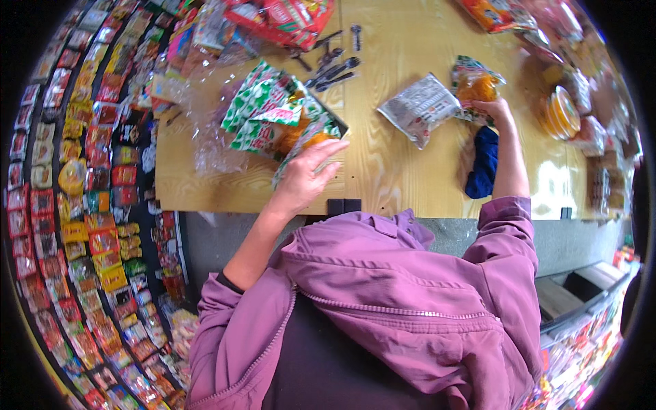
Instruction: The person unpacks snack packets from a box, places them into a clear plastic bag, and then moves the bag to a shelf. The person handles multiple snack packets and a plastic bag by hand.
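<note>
- Two bare hands worked over the table: the left hand (304, 179) and the right hand (495, 109).
- One silver foil packet (418, 107).
- One dark blue cloth (484, 162).
- One purple zip jacket (410, 301).
- Several black plastic spoons (333, 68), number unclear.

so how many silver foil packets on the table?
1: the silver foil packet lies on the wooden table, between the green-and-white snack bags and the right hand. Others may be hidden under piles.

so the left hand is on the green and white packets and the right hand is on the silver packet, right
Not quite. In the head view the right hand is on the clear bag of orange snacks, beside the silver packet. The left hand is on the green and white packets.
</note>
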